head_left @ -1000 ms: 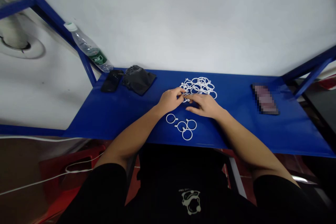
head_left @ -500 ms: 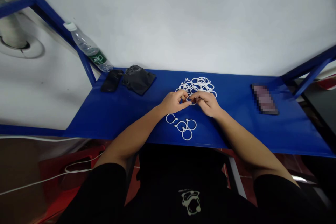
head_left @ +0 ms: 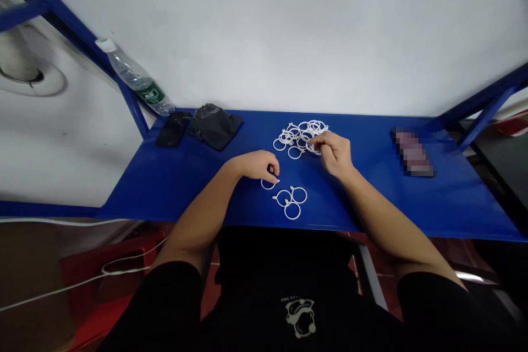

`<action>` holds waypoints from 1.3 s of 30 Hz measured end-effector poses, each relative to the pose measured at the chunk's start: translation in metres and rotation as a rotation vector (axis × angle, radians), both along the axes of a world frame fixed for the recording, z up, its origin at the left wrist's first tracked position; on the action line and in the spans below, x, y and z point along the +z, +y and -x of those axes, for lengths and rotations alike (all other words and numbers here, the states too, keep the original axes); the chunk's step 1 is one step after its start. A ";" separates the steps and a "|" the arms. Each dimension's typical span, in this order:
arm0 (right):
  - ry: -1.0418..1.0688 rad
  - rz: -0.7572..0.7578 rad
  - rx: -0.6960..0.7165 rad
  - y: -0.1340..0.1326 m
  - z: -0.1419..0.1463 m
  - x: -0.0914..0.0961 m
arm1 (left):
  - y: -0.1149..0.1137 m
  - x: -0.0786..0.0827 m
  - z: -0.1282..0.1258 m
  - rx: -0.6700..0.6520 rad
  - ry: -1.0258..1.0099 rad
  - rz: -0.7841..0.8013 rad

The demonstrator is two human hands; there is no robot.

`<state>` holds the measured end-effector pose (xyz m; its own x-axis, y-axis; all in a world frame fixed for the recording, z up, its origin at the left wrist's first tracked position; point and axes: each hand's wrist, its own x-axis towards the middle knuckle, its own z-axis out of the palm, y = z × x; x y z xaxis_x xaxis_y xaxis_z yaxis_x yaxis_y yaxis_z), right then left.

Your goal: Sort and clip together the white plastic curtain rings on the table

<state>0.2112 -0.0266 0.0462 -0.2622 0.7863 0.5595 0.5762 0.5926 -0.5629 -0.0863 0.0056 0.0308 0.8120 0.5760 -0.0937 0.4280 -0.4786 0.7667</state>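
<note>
My left hand (head_left: pixel 262 165) is low over the blue table, fingers curled. Its thumb tip meets a white plastic ring (head_left: pixel 269 188) with a small eyelet, much like a curtain ring; the hand covers the ring's upper part. Over the right side of a pile of similar rings (head_left: pixel 293 132) is my right hand (head_left: pixel 335 153), with its index finger and thumb closed around the edge of a ring (head_left: pixel 315 150) there. Just below my left hand lie three loose rings (head_left: pixel 292 210), close together near the table's front edge.
The blue table (head_left: pixel 363 198) runs along a white wall. At its left end are a clear bottle (head_left: pixel 142 83), a black phone-like object (head_left: pixel 173 128) and a dark drawstring pouch (head_left: pixel 215 126). A blurred-out phone (head_left: pixel 413 152) lies to the right. Blue frame bars flank both ends.
My hands have parted from a ring they held together. The left moved left and down to a loose ring; the right moved slightly up and right over the pile.
</note>
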 end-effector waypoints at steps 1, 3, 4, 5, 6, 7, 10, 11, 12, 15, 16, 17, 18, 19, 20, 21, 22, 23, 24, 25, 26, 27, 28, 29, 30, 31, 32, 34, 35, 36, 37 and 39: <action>-0.042 -0.022 -0.012 0.002 -0.002 0.000 | -0.001 0.000 -0.003 0.014 -0.028 -0.023; -0.141 -0.064 -0.060 0.006 -0.006 0.000 | -0.004 -0.001 -0.009 0.060 -0.065 -0.078; -0.191 -0.078 -0.094 0.009 -0.009 0.000 | -0.006 0.000 -0.012 0.083 -0.069 -0.107; -0.238 -0.086 -0.126 0.012 -0.011 -0.001 | -0.007 0.000 -0.015 0.098 -0.068 -0.134; -0.280 -0.089 -0.152 0.015 -0.013 -0.002 | -0.009 0.001 -0.018 0.107 -0.066 -0.161; -0.314 -0.088 -0.172 0.018 -0.015 -0.004 | -0.011 0.002 -0.020 0.112 -0.066 -0.184; -0.359 -0.085 -0.194 0.021 -0.015 -0.007 | -0.017 0.006 -0.026 0.167 -0.108 -0.239; -0.356 -0.081 -0.185 0.020 -0.013 -0.007 | -0.019 0.007 -0.027 0.198 -0.134 -0.251; -0.345 -0.072 -0.163 0.018 -0.011 -0.006 | -0.020 0.007 -0.029 0.230 -0.166 -0.259; -0.320 -0.002 -0.006 0.011 -0.003 -0.001 | -0.023 0.007 -0.033 0.305 -0.284 -0.270; -0.323 0.037 0.067 0.008 -0.001 0.001 | -0.024 0.006 -0.035 0.321 -0.323 -0.277; -0.331 0.082 0.144 0.005 0.002 0.002 | -0.024 0.005 -0.036 0.336 -0.361 -0.288; -0.341 0.131 0.221 0.003 0.004 0.004 | -0.023 0.004 -0.037 0.351 -0.394 -0.303; -0.348 0.184 0.292 0.000 0.006 0.004 | -0.023 0.003 -0.038 0.368 -0.424 -0.319; -0.350 0.241 0.353 -0.003 0.008 0.005 | -0.022 0.003 -0.038 0.389 -0.450 -0.334; -0.352 0.306 0.407 -0.005 0.010 0.005 | -0.021 0.002 -0.038 0.413 -0.471 -0.346; -0.358 0.376 0.454 -0.008 0.013 0.006 | -0.020 0.001 -0.038 0.438 -0.487 -0.355; -0.372 0.447 0.498 -0.010 0.015 0.006 | -0.019 0.000 -0.038 0.461 -0.499 -0.364; -0.392 0.510 0.537 -0.012 0.018 0.006 | -0.018 -0.001 -0.037 0.485 -0.512 -0.374; -0.416 0.558 0.569 -0.013 0.020 0.005 | -0.017 -0.002 -0.037 0.508 -0.529 -0.389; -0.438 0.590 0.594 -0.014 0.022 0.005 | -0.016 -0.003 -0.037 0.528 -0.547 -0.408; -0.452 0.604 0.612 -0.015 0.024 0.004 | -0.015 -0.004 -0.037 0.545 -0.562 -0.427; -0.453 0.606 0.623 -0.014 0.024 0.003 | -0.015 -0.006 -0.037 0.559 -0.573 -0.445; -0.445 0.602 0.631 -0.014 0.024 0.002 | -0.014 -0.007 -0.037 0.569 -0.581 -0.459; -0.430 0.594 0.636 -0.013 0.024 0.001 | -0.014 -0.007 -0.037 0.574 -0.584 -0.467; -0.411 0.585 0.636 -0.011 0.023 0.000 | -0.013 -0.008 -0.037 0.575 -0.584 -0.470; -0.393 0.574 0.631 -0.010 0.022 -0.001 | -0.013 -0.009 -0.037 0.571 -0.585 -0.468; -0.367 0.557 0.611 -0.008 0.019 -0.003 | -0.012 -0.010 -0.036 0.555 -0.595 -0.458; -0.358 0.555 0.603 -0.008 0.018 -0.004 | -0.012 -0.010 -0.036 0.542 -0.598 -0.451; -0.346 0.558 0.594 -0.007 0.017 -0.005 | -0.012 -0.010 -0.035 0.530 -0.600 -0.444; -0.328 0.566 0.583 -0.007 0.017 -0.005 | -0.012 -0.010 -0.035 0.522 -0.601 -0.439; -0.272 0.592 0.552 -0.006 0.016 -0.006 | -0.011 -0.009 -0.035 0.514 -0.598 -0.430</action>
<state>0.1950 -0.0328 0.0402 -0.7594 0.6493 -0.0414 0.4512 0.4798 -0.7525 -0.0518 -0.0052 0.0214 0.2878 0.7699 0.5696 0.2553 -0.6349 0.7292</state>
